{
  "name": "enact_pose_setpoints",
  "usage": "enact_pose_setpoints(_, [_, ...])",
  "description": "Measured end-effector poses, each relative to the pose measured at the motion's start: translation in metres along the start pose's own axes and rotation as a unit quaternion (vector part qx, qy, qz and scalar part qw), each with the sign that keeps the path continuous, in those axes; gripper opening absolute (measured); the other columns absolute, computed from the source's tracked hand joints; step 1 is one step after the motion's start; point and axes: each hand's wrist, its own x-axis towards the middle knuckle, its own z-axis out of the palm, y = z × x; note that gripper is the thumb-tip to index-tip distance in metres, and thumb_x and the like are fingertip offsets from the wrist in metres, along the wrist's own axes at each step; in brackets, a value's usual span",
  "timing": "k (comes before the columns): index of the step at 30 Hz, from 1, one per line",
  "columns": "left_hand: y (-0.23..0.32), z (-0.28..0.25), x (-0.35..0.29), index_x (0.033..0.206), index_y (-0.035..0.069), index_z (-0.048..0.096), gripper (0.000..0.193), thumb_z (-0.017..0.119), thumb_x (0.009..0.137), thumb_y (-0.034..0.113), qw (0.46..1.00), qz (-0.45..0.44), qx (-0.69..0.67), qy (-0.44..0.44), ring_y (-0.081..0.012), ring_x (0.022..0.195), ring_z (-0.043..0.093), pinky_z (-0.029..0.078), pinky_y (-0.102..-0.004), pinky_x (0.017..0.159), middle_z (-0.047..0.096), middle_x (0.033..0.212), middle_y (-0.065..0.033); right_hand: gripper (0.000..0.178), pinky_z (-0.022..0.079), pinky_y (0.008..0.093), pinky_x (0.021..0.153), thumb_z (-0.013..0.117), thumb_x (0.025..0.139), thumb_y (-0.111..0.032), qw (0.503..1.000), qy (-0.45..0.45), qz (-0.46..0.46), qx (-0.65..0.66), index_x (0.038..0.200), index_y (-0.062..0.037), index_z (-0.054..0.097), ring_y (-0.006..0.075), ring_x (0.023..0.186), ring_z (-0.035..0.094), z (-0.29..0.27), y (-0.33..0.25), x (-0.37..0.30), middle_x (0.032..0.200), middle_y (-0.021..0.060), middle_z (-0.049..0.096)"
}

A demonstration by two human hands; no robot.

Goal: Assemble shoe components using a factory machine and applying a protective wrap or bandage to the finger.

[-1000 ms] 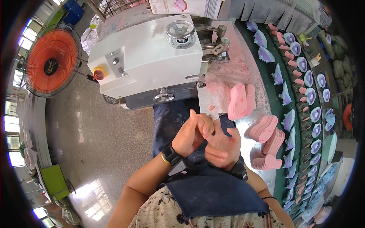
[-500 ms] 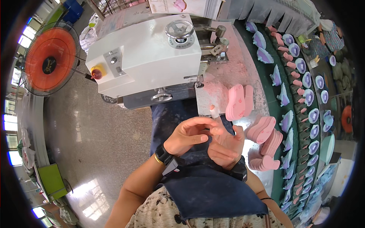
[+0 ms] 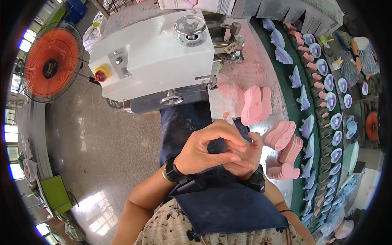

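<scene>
In front of my apron, my left hand (image 3: pixel 202 148) reaches across to my right hand (image 3: pixel 250 157). Its thumb and fingers curve into a narrowing ring, with the tips at the right palm. Whatever they may pinch there is too small or hidden to tell. The right hand is turned palm up, index finger and thumb stretched out, its other fingers bent. A white wrap (image 3: pixel 228 119) covers part of that index finger, leaving the tip bare. Closest to the right hand are pink foot-shaped insoles (image 3: pixel 252 107) and a stack of pink insoles (image 3: pixel 281 135) on the table.
A white machine (image 3: pixel 151 53) with a metal handwheel (image 3: pixel 190 25) stands ahead. Rightward, a green conveyor (image 3: pixel 300 116) carries purple shoe uppers (image 3: pixel 303 98) and small pink pieces. An orange fan (image 3: pixel 51 61) stands at the left. Another person (image 3: pixel 363 53) is at the far right.
My left hand has shifted slightly right and down over the right palm, from near the base of the right index finger. The view has shifted a little. The insoles stay in place.
</scene>
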Motion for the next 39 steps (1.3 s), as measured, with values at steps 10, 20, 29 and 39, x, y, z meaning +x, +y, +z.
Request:
enact_pose_setpoints(10, [0.002, 0.012, -0.002, 0.1, 0.003, 0.067, 0.026, 0.078, 0.077, 0.0, 0.998, -0.052, -0.029, 0.006, -0.0169, 0.096, 0.062, 0.047, -0.0323, 0.088, 0.066, 0.1, -0.0083, 0.077, 0.047, 0.029, 0.042, 0.046, 0.09, -0.036, 0.999, 0.037, 0.003, 0.013, 0.156, -0.0213, 0.008, 0.0175, 0.05, 0.053, 0.005, 0.003, 0.001, 0.081, 0.009, 0.055])
enact_pose_setpoints(20, [0.009, 0.008, -0.008, 0.104, -0.004, 0.067, 0.023, 0.07, 0.082, -0.008, 0.989, -0.113, -0.092, 0.012, -0.0151, 0.094, 0.065, 0.05, -0.0282, 0.086, 0.069, 0.101, -0.0108, 0.077, 0.046, 0.0269, 0.04, 0.046, 0.092, -0.035, 0.999, 0.006, 0.042, -0.005, 0.155, -0.0174, 0.006, 0.0174, 0.043, 0.053, 0.005, 0.002, -0.001, 0.095, 0.0136, 0.056])
enact_pose_setpoints(29, [0.013, 0.003, -0.012, 0.109, -0.005, 0.065, 0.029, 0.065, 0.079, -0.008, 0.993, -0.112, -0.043, -0.001, -0.0146, 0.095, 0.067, 0.049, -0.0277, 0.089, 0.07, 0.1, -0.0104, 0.078, 0.047, 0.0258, 0.039, 0.047, 0.092, -0.035, 0.997, -0.027, 0.067, -0.005, 0.155, -0.0175, 0.005, 0.0163, 0.043, 0.054, 0.003, 0.003, 0.004, 0.094, 0.012, 0.057])
enact_pose_setpoints(39, [0.012, 0.004, -0.011, 0.105, -0.001, 0.065, 0.031, 0.07, 0.075, -0.007, 0.999, -0.042, -0.014, 0.0, -0.018, 0.093, 0.065, 0.049, -0.0285, 0.085, 0.067, 0.101, -0.0094, 0.079, 0.048, 0.0254, 0.041, 0.049, 0.091, -0.035, 0.998, -0.013, 0.047, -0.028, 0.155, -0.0164, 0.008, 0.0176, 0.045, 0.055, 0.008, 0.005, 0.001, 0.098, 0.0133, 0.058])
